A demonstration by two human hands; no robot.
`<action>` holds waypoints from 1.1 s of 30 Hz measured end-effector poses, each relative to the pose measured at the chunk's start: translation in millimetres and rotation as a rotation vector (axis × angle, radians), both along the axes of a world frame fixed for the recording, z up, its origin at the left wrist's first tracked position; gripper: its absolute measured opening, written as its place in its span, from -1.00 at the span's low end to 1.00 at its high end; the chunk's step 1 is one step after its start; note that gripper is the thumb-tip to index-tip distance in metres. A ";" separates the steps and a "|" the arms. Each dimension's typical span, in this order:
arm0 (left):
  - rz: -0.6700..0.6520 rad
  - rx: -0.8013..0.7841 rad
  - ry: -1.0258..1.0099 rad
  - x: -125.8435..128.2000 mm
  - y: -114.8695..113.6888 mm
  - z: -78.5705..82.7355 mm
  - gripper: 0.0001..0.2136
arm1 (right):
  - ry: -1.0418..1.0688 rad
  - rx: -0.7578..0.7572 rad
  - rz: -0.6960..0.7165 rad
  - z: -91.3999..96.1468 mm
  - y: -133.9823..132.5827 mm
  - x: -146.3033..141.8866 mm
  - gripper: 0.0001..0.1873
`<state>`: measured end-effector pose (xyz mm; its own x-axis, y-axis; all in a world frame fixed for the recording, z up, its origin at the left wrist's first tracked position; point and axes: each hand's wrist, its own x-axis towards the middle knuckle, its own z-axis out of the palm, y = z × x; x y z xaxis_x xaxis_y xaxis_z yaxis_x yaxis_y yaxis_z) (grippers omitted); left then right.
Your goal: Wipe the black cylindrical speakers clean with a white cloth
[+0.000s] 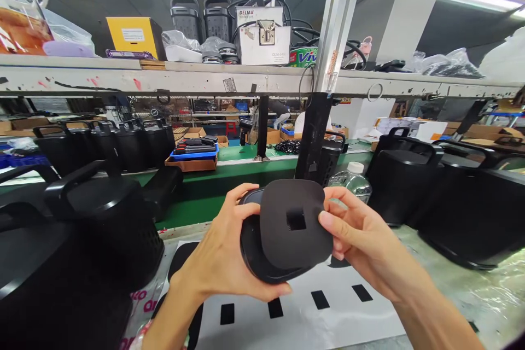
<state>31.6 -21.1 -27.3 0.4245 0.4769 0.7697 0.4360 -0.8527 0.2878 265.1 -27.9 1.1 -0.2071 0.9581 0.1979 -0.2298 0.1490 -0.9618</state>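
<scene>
My left hand (221,246) is wrapped round a shallow black plastic part (251,240) with rounded corners, tilted toward me. Between thumb and fingertips, my right hand (356,229) pinches the right edge of a thin matte black pad (283,251), a rounded square with a small rectangular hole. The pad overlaps most of the plastic part, sitting a little to its right; whether the two touch cannot be made out. Below them lies a white backing sheet (295,328) with several small black rectangles (320,299) and larger black pads partly hidden by my left arm.
Black handled bins (110,229) crowd the left, and more black bins (463,202) the right. A clear bottle (355,183) stands behind my right hand. Across the back runs a green conveyor (197,202) with a blue tray (194,150); a loaded shelf (197,79) hangs above.
</scene>
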 end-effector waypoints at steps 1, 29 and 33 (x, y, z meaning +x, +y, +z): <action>-0.017 0.029 -0.015 -0.9 1.5 -0.2 0.03 | -0.035 0.005 -0.005 2.2 -0.8 1.2 -0.64; 0.085 -0.132 0.012 -10.0 5.2 2.3 0.38 | -0.261 0.138 -0.166 1.9 -2.8 -11.6 -0.69; 0.081 -0.128 -0.006 -8.1 3.5 3.7 0.27 | -0.271 0.118 -0.179 3.6 -5.3 -13.4 -0.66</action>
